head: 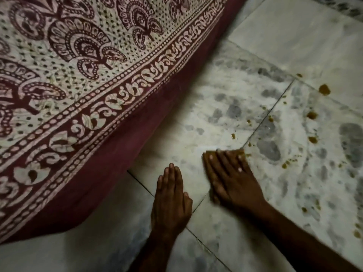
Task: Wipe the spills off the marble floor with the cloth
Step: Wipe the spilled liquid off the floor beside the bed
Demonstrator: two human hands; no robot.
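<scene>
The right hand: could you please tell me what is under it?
A brownish cloth shows at the fingertips of the right hand, pressed flat on the marble floor. Most of the cloth and the floor beneath are covered.

**Low over the marble floor point(216, 95)**

The right hand point(229, 177) presses, fingers straight, on a brown cloth point(241, 151) (mostly hidden beneath it, and blurred). The left hand point(170, 197) lies flat on the tiles just beside it. Brown spills point(324, 89) dot the floor to the right, and a patterned maroon-and-cream fabric point(78, 75) drapes at left
</scene>
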